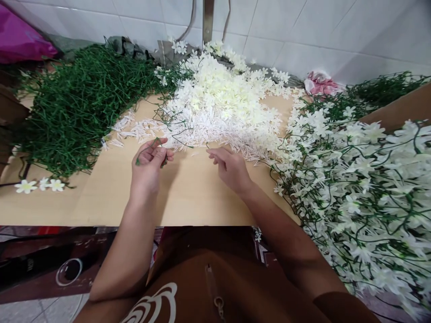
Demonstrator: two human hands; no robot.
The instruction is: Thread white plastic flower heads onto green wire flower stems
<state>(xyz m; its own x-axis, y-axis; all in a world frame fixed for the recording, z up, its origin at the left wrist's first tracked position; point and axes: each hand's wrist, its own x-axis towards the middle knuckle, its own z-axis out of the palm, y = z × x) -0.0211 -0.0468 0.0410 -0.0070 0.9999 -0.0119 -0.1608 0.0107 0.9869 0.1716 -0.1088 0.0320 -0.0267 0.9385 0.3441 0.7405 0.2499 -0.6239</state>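
Observation:
Above the front part of the table, my left hand (150, 157) is closed around a thin green artificial stem (156, 141), with bits of green showing past its fingers. My right hand (230, 168) is a short way to the right, its thumb and fingers pinched together. A tiny dark tip shows by those fingertips, too small to name. Just beyond both hands lies a heap of white artificial flowers (222, 89), with many thin white tubes (232, 141) along its near edge. A few loose green stems (178, 128) rest against that heap.
A big pile of green stems (84, 98) covers the table's left side. Assembled white flowers on stems (357, 197) are massed at the right. Several white flowers (40, 185) lie front left. A pink and white cloth (321, 84) sits by the tiled wall (269, 27).

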